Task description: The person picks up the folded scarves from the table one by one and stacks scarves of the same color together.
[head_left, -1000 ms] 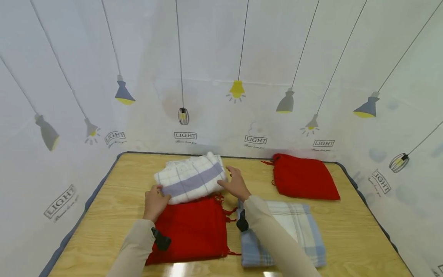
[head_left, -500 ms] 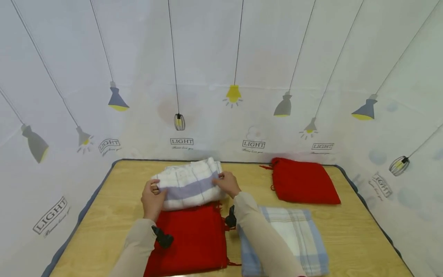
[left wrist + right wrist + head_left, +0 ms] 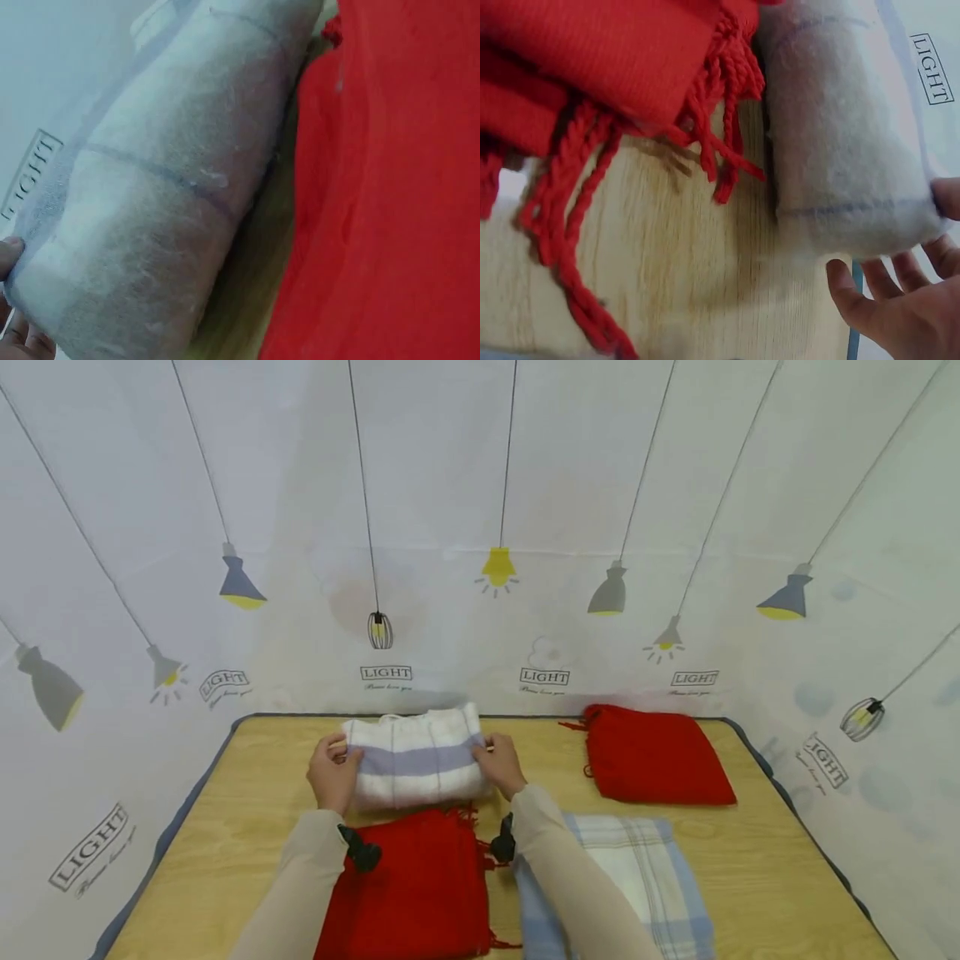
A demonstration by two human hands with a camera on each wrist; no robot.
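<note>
A folded white scarf with a purple stripe and thin checked lines (image 3: pixel 416 758) stands at the back left of the table. My left hand (image 3: pixel 332 774) grips its left end, thumb on the near face. At the opposite end, my right hand (image 3: pixel 500 766) pinches the scarf with the thumb in front and the fingers behind. Both wrist views show its fuzzy, rounded lower side, close to the tabletop. Just in front lies a folded red scarf (image 3: pixel 420 885) with twisted tassels (image 3: pixel 570 255) on its right side.
A folded blue and white plaid scarf (image 3: pixel 641 872) lies at the front right, partly under my right forearm. Another folded red scarf (image 3: pixel 656 756) sits at the back right. The wooden table (image 3: pixel 772 868) meets a lamp-printed curtain (image 3: pixel 450 527) behind and at the sides.
My hands have closed on the white scarf's two ends. Its near edge has come up and off the red scarf, and it now sits straighter, slightly farther back. The view has tilted slightly.
</note>
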